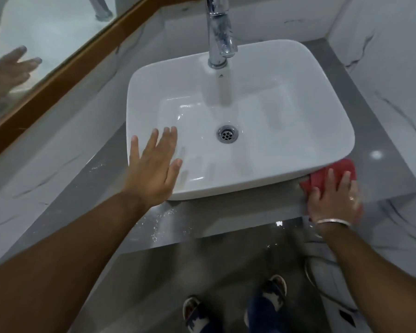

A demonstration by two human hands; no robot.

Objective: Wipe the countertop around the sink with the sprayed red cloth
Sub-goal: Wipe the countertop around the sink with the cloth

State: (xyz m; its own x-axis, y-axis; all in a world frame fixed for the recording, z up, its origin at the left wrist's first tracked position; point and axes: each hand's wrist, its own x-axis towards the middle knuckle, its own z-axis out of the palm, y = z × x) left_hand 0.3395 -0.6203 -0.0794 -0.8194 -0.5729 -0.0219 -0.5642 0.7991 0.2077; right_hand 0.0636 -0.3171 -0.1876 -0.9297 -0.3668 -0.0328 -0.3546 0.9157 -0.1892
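Observation:
A white rectangular basin sink [286, 162] stands on a grey countertop [111, 169]. The red cloth [334, 173] lies on the counter at the sink's near right corner, partly tucked under the rim. My right hand [333, 200] presses flat on the cloth, fingers spread, a metal bangle on the wrist. My left hand [154, 167] hovers with fingers apart over the sink's near left corner and holds nothing. White droplets or foam speckle the counter in front of the sink on the left.
A chrome tap [219, 32] rises behind the basin, over the drain [227, 133]. A wood-framed mirror [46, 75] runs along the left wall and reflects a hand. Marble-look walls close in at the right. The counter's front edge drops to the floor, where my feet [235, 306] stand.

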